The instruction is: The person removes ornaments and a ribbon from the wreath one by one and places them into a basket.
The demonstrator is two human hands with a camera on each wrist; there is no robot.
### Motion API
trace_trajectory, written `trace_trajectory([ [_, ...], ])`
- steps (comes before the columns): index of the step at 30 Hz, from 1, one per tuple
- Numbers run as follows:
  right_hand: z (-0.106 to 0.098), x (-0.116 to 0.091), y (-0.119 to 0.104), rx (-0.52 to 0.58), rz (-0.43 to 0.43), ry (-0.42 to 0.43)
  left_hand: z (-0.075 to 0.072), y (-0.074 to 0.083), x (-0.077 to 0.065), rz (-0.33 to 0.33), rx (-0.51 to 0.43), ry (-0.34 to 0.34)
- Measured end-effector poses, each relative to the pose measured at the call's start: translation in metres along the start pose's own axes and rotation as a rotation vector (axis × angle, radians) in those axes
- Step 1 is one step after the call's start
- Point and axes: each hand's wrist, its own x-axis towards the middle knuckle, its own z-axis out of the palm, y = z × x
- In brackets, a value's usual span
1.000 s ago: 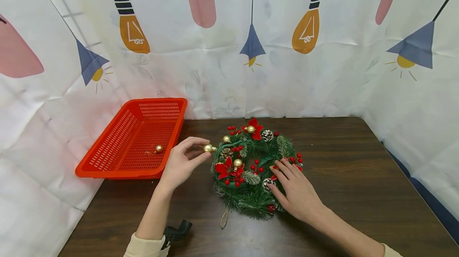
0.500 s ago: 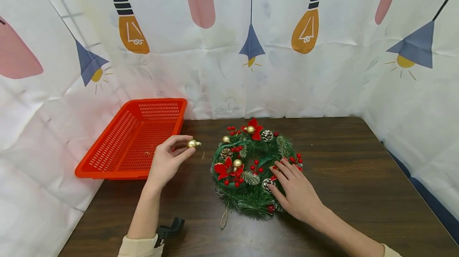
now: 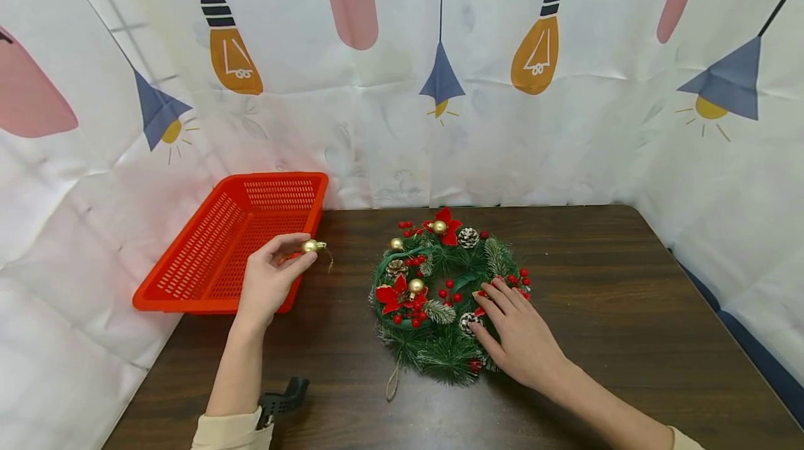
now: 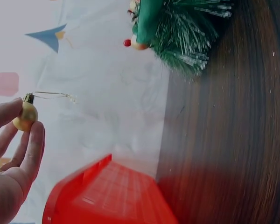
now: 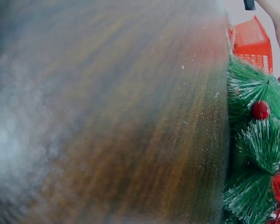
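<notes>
My left hand (image 3: 270,282) pinches a small gold bauble (image 3: 310,246) between thumb and fingertips, over the right rim of the red basket (image 3: 279,190). In the left wrist view, a thin gold loop of thread trails from the cap of the bauble (image 4: 25,116). At the middle of the table lies a green Christmas wreath (image 3: 449,356) with red poinsettias (image 3: 393,294), pine cones (image 3: 467,237), red berries and several gold baubles (image 3: 416,286). My right hand (image 3: 518,331) rests on the wreath's right side, fingers extended, covering part of a red flower.
A twine loop (image 3: 392,384) sticks out from the wreath's near edge onto the dark wooden table (image 3: 628,338). Behind stands a white curtain (image 3: 389,136) printed with lamps. A black device (image 3: 283,398) is strapped at my left wrist.
My left hand has moved left with the gold bauble, from the wreath's left edge to the basket's rim. It now hides the bauble earlier seen inside the basket. My right hand stays put.
</notes>
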Motion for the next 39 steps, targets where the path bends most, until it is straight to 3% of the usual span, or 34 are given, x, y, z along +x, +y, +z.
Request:
trace_trajectory([
  [17, -0.001, 0.001, 0.0, -0.003, 0.0, -0.006, -0.035, -0.012, 0.003, -0.116, 0.122, 0.089],
  [27, -0.003, 0.003, 0.001, -0.006, 0.006, -0.019, -0.043, -0.015, 0.006, -0.18, 0.272, 0.115],
  [39, -0.002, 0.003, 0.002, 0.009, 0.005, -0.014, -0.051, -0.019, 0.005, -0.219, 0.377, 0.137],
])
